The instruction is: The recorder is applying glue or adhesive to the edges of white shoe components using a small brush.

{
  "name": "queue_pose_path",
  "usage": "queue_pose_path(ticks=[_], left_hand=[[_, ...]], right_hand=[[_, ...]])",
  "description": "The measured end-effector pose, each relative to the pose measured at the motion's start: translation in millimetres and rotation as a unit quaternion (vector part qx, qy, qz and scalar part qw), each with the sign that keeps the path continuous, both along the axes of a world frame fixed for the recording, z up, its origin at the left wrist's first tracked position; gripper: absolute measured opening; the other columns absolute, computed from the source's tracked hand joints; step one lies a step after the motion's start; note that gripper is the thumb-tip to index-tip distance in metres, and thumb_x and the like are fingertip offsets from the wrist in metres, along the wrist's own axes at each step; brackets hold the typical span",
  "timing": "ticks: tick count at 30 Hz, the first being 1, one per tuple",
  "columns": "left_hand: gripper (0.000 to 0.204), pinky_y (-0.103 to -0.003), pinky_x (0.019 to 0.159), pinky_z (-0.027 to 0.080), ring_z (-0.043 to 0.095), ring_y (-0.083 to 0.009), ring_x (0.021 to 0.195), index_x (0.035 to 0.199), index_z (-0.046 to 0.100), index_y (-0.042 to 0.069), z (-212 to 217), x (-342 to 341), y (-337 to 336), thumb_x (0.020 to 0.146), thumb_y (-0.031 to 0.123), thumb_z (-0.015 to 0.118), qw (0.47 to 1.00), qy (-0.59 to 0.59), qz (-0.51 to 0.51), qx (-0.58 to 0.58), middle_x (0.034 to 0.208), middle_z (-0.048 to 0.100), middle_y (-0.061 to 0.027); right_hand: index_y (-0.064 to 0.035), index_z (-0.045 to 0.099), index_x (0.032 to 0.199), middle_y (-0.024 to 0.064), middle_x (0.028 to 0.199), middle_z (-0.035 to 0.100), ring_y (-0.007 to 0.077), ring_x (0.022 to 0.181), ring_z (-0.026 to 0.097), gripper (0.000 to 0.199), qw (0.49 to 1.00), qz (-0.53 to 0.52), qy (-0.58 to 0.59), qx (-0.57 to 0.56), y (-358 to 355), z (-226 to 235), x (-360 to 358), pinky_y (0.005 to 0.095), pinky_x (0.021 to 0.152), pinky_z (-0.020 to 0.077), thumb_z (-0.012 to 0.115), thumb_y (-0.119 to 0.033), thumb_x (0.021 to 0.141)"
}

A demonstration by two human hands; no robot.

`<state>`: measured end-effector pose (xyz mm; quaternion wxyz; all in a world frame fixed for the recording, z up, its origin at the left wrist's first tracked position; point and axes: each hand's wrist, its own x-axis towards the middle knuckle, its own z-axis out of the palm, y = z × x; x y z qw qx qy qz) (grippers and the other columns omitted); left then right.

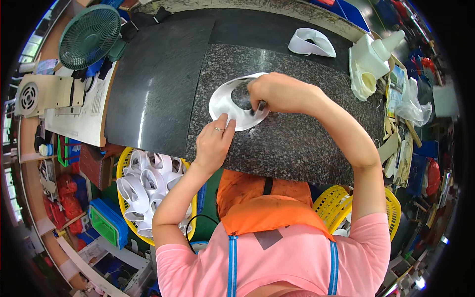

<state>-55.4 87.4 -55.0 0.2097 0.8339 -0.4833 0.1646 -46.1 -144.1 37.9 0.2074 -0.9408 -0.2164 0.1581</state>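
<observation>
A white, ring-shaped piece (225, 101), which looks like a shoe upper, lies on the speckled stone slab (297, 143). My left hand (213, 143) rests on its near edge, fingers stretched out and pressing it down. Over the right side of the piece, my right hand (282, 93) is closed in a fist. Something small and dark shows under its curled fingers, but I cannot make out what it is. Farther back on the right sits a similar white piece (316, 45), standing curved on the dark tabletop.
Beside my left arm, a yellow basket (121, 171) holds several white pieces. Another yellow basket (393, 213) stands at my right. A white bottle (368, 57) and a small cup (367, 83) stand at the right edge. A green fan (90, 37) is at the far left.
</observation>
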Motion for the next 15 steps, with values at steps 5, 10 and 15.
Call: queue_pose_path(ticks=[5, 10, 15], left_hand=[[0.022, -0.037, 0.082, 0.046, 0.057, -0.0281, 0.094, 0.092, 0.061, 0.002, 13, 2, 4, 0.070, 0.000, 0.059, 0.999, 0.032, 0.004, -0.044, 0.098, 0.059, -0.0115], [0.015, -0.023, 0.082, 0.041, 0.052, -0.0094, 0.088, 0.103, 0.058, -0.002, 19, 5, 19, 0.090, 0.000, 0.051, 0.858, 0.382, 0.169, -0.298, 0.096, 0.057, -0.0028], [0.021, -0.023, 0.082, 0.041, 0.052, -0.0078, 0.089, 0.110, 0.058, -0.003, 8, 14, 15, 0.089, 0.001, 0.052, 0.841, 0.398, 0.155, -0.332, 0.101, 0.057, -0.0025]], right_hand=[[-0.0022, 0.067, 0.090, 0.0127, 0.087, 0.064, 0.0271, 0.081, 0.064, 0.021, 0.976, -0.037, -0.201, 0.077, -12, 22, -36, 0.0352, 0.069, 0.0513, 0.064, 0.002, 0.070], [-0.0043, 0.066, 0.101, 0.0051, 0.093, 0.066, 0.0110, 0.087, 0.062, 0.022, 0.802, -0.368, -0.154, 0.444, -23, 14, -72, 0.0263, 0.071, 0.0504, 0.065, -0.002, 0.080], [-0.0073, 0.066, 0.097, 0.0084, 0.089, 0.059, 0.0281, 0.083, 0.061, 0.036, 0.913, -0.158, -0.213, 0.309, 12, -41, -63, 0.0354, 0.071, 0.0510, 0.065, 0.007, 0.064]])
